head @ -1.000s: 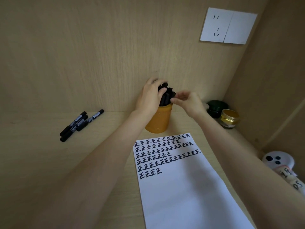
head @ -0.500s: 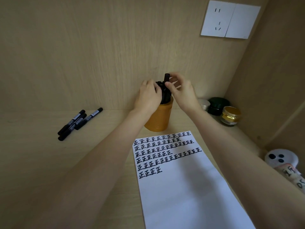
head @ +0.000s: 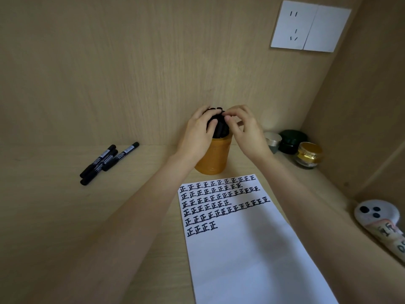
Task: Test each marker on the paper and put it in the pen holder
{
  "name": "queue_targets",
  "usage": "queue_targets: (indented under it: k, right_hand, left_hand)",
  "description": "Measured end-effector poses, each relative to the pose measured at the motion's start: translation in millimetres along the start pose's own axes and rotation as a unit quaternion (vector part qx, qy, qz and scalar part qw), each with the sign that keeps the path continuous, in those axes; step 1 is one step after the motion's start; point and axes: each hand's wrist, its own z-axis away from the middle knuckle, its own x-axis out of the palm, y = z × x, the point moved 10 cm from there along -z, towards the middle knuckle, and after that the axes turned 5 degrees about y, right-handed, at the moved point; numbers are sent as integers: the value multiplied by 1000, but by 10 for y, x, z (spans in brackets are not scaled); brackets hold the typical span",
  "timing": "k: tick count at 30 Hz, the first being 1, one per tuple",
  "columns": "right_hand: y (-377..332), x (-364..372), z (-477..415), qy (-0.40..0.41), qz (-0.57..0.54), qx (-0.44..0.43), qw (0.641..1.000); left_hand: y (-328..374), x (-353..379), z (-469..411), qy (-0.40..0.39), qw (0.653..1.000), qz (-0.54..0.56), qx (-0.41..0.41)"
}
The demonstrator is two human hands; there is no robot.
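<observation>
Pressing on the cap ends, the right fingertips (head: 228, 117) meet narrowly at the top of the bundle of markers (head: 219, 129) in the pen holder (head: 213, 157). Thumb and forefinger look pinched on one cap, though which marker it belongs to cannot be told within the black mass. The left fingers (head: 201, 113) curl round the far side of the bundle and steady it. Behind them the right hand (head: 246, 132) and left hand (head: 196, 134) arch over the orange holder. It stands on the desk (head: 54, 205) by the back wall, just beyond the top edge of the paper (head: 252, 249).

The holder looks packed tight, so a hard push could tip it toward the sheet or toward the jars (head: 292, 139) near its right. A wedged marker might also lever its neighbours up and out. Three loose markers (head: 105, 161) lie well apart on the left, probably not yet tested, and could roll if the desk is jolted.

The paper bears several rows of the character 正 in black ink, the last short row holding four. The loose markers carry white label bands whose print is too small to read. A white object (head: 374, 212) at the right edge shows dark lettering, cut off and illegible.
</observation>
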Motion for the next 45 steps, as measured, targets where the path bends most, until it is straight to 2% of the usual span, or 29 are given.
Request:
queue_targets:
  k: [3,8,13,15,17,23,30,38,45]
  right_hand:
    - [57,14,76,-10,-10,0,1000]
    - [33,-20,128,-2,-28,26,999]
    - [-114,-146,259,62,-48,50,996]
    - [-202,-156,383,71,-73,69,992]
    - [-278,-67,558,38,-100,102,989]
    - [-387,478,1087,-137,-138,167,967]
    - [-435,598,1092,-145,-179,197,953]
    - [-439,573,1076,-141,-183,205,951]
    - [-424,596,1136,-142,-196,223,944]
  left_hand:
    - [45,-4,-8,-10,1000,2,10]
    - [43,-47,-45,-39,999,6,-33]
    - [-42,-347,114,21,997,36,-68]
    - [-169,-498,238,30,996,13,-86]
    - [-382,-645,412,35,993,-16,-108]
    - [-1127,-1095,983,47,973,-119,-193]
    - [-1504,-1389,913,53,954,-246,-160]
    - [-1890,-1276,809,-32,909,-377,-174]
    - [-1826,-1247,987,-1,946,-256,-198]
